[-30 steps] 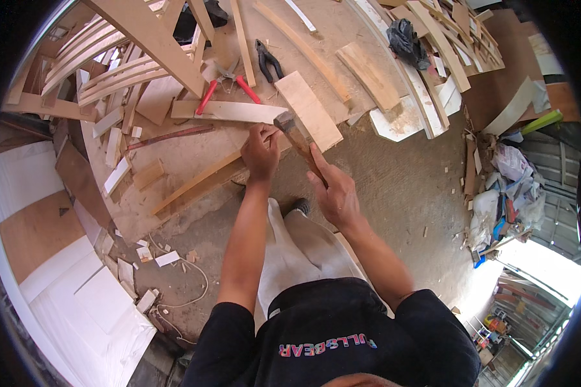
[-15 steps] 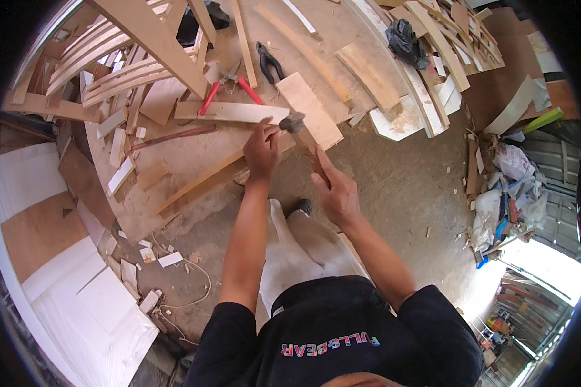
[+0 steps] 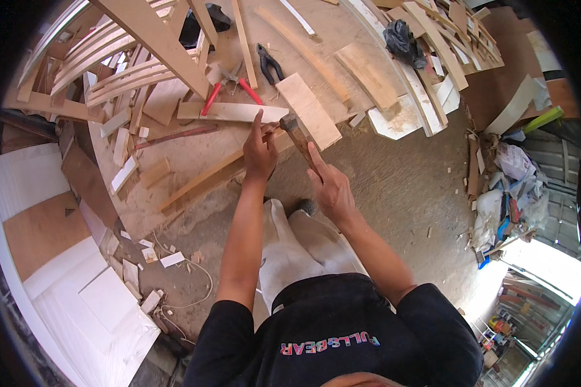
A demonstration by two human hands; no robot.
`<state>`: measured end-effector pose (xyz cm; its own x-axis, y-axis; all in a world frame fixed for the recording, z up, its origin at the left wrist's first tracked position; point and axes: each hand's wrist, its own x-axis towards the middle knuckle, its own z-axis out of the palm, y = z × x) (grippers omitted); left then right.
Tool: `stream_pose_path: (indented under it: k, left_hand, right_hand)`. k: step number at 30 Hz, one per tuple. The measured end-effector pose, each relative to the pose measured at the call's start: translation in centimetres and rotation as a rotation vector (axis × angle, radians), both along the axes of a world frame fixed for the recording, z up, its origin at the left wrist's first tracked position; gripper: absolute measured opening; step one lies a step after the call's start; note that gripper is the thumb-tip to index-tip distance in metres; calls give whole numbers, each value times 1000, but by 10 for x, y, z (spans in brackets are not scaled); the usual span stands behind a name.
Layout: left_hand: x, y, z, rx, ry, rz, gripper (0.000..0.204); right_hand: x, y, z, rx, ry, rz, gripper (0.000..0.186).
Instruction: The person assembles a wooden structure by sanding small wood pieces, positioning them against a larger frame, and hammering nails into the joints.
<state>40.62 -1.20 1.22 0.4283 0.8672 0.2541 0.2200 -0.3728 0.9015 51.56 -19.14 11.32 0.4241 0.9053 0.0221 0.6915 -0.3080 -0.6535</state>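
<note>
My right hand (image 3: 334,192) grips the wooden handle of a hammer (image 3: 298,139), one finger stretched along it. The hammer's dark head points up and left, close to the fingertips of my left hand (image 3: 261,153). That hand has its index finger raised and its other fingers drawn together near the hammer head; whatever they pinch is too small to make out. Just beyond both hands lies a pale wooden strip (image 3: 232,112) on the worktable (image 3: 193,145). A flat board (image 3: 308,111) rests to the right of it, jutting over the table's edge.
Red-handled pincers (image 3: 231,84) and dark pliers (image 3: 268,63) lie beyond the strip. A slatted wooden frame (image 3: 150,45) rises at the far left. Several planks (image 3: 368,76) and a black plastic bag (image 3: 403,44) are at the far right. Wood scraps (image 3: 172,259) and a cord litter the floor.
The hammer head has come slightly down and left, closer to my left fingers. My left index finger now points up, and a finger of my right hand has straightened along the handle.
</note>
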Motion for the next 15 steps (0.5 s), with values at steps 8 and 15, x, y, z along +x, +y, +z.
stream_pose_path:
  k: [8, 15]
  left_hand:
    - [-2, 0, 13, -82, 35, -9, 62]
    - [-14, 1, 15, 215, 159, -55, 62]
  right_hand:
    - [2, 0, -2, -48, -2, 55, 71]
    - [-5, -30, 7, 179, 96, -35, 69]
